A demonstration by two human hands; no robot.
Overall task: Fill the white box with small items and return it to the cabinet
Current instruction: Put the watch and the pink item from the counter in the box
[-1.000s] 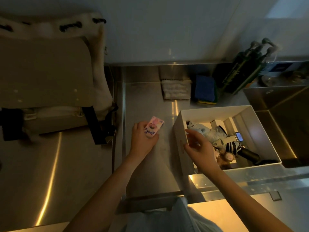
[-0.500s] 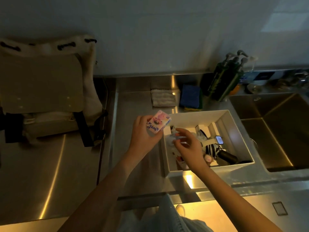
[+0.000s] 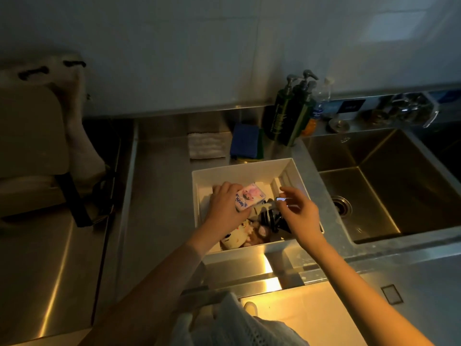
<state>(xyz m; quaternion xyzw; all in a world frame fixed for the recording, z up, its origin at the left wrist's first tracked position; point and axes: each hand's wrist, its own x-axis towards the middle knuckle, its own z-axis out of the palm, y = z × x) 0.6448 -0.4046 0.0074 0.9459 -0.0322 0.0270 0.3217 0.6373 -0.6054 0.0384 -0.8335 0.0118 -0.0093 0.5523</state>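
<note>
- Two hands work over the white box (image 3: 244,168), which sits on the table (image 3: 162,183), with the sink (image 3: 374,196) at its 3 o'clock.
- I see the left hand (image 3: 225,206) gripping a pink packet (image 3: 249,197) inside the box.
- The right hand (image 3: 299,216) hovers at the box's 3 o'clock side, fingers loosely spread.

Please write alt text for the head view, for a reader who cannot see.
The left hand holds a pink packet over a white box of small items on a steel counter; the right hand hovers alongside.

Dim scene, warm glare on steel counter (image 3: 272,265), soft blur, wide-angle edge bending
</note>
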